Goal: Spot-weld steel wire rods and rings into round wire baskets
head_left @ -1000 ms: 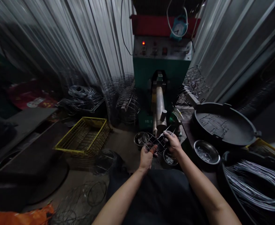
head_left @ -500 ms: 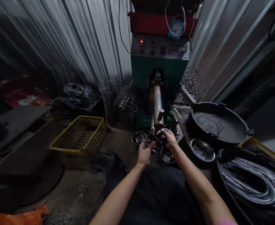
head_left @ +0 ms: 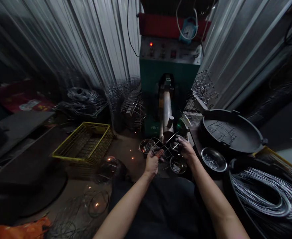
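Note:
My left hand [head_left: 154, 161] is closed on a small grid of metal wires [head_left: 168, 152], thumb on top. The grid sits under the end of a thick metal arm [head_left: 168, 111] on a green welding machine [head_left: 149, 74]. A thin straight rod [head_left: 172, 137] slants up to the right across the grid. My right hand [head_left: 185, 147] is just right of the grid, fingers loosely apart, with nothing clearly held in them. Below the hands is a steel bowl [head_left: 178, 165] with small metal pieces; another bowl [head_left: 146, 146] stands left of the grid.
Glowing sparks [head_left: 132, 158] lie scattered at left, near a yellow wire basket [head_left: 82, 158]. At right are a black round pan [head_left: 235, 114], a bowl of short metal pieces [head_left: 213, 159] and a large coil of wire [head_left: 267, 192]. Wire rings [head_left: 133, 109] stand beside the machine.
My right hand has come off the grid and moved slightly right, its fingers loosening. Sparks have appeared on the left side. My left hand stays on the grid.

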The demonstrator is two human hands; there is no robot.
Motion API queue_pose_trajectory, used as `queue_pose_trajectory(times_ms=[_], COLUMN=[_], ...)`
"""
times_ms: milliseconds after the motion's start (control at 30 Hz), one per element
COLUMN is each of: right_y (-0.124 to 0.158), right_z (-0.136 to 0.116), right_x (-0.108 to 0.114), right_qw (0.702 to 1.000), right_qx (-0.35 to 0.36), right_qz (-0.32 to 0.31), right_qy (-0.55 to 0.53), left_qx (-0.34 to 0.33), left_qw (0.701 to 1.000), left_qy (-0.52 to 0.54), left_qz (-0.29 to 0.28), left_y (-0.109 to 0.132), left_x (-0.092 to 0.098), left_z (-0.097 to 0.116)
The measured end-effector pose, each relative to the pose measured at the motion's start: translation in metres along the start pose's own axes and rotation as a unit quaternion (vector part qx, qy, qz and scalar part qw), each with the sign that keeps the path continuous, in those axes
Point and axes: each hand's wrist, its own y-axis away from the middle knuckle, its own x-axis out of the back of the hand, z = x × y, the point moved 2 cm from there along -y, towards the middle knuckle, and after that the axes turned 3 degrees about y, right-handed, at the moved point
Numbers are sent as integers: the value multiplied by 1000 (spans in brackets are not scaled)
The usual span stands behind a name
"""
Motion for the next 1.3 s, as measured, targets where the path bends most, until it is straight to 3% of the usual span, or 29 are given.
queue_pose_trajectory(times_ms=[233,600,1300], right_y=[8,-10,-24], right_z=[1,12,9], right_x=[-13,-27,-33], right_qw=[1000,1000,999], right_qx=[-10,9,10], right_qz=[2,6,13], right_qy=[-7,8,32], left_qx=[3,11,37], left_qw=[998,996,993], left_qy=[39,66,80], left_qz=[41,57,72], left_y=[3,-1,-12], left_x=[-2,3,-2], left_z=[-2,6,17])
